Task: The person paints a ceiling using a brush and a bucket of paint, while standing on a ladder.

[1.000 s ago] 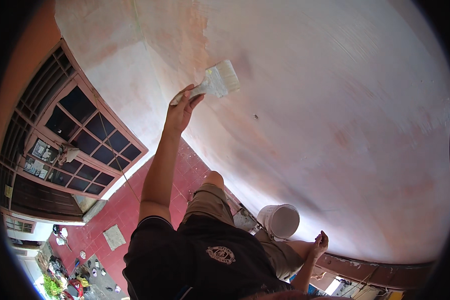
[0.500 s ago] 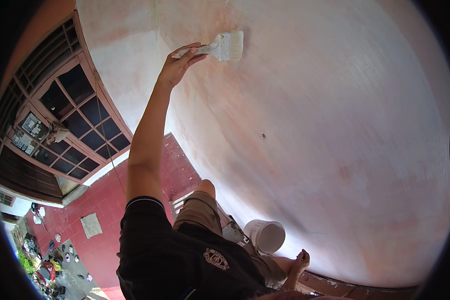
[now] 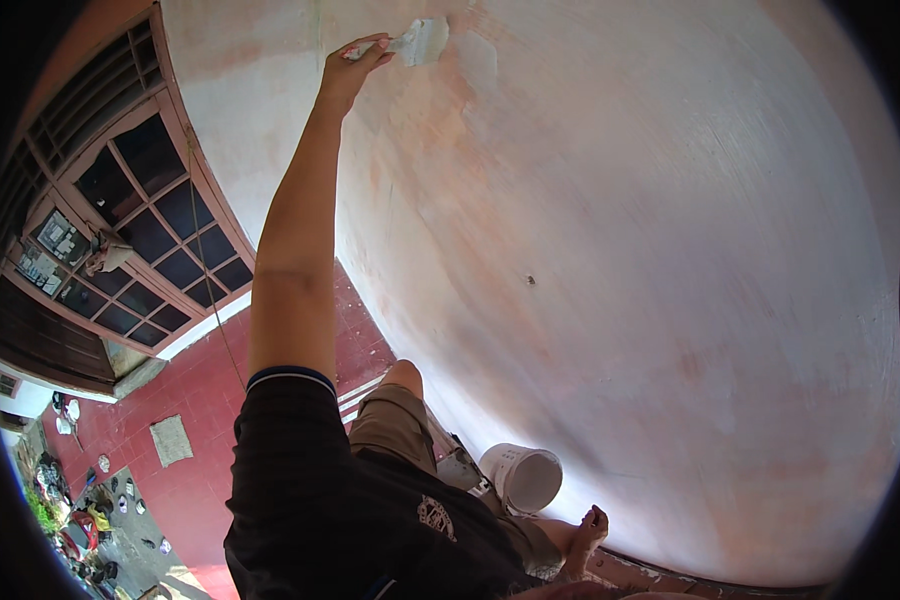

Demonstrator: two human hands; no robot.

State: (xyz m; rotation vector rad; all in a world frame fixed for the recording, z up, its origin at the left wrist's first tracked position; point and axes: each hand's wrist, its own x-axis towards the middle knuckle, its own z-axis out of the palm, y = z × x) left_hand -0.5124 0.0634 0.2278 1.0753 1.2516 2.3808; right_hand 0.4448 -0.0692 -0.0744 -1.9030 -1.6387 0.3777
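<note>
My left hand [image 3: 355, 62], at the end of a raised, stretched arm, is closed around the handle of a wide flat paintbrush [image 3: 425, 42]. Its pale bristles point right and lie against or very close to the upper part of the whitish, pink-stained wall [image 3: 610, 220]. Right of the brush a damp-looking patch shows on the wall. Low at the right, beside my bent leg, my right hand [image 3: 592, 528] is held with curled fingers; what they hold, if anything, is hidden. A white bucket [image 3: 530, 480] stands between my legs and the wall, its opening facing me.
White slats [image 3: 358, 398] show beside my knee. Red tiled floor [image 3: 210, 390] lies below on the left, with a light mat [image 3: 171, 440] on it. A glazed wooden door [image 3: 150, 220] is at the left, with shoes and clutter at the lower left.
My left hand has moved the paintbrush up and left along the wall. A damp-looking patch now shows near where it was. The right hand stays low by my leg.
</note>
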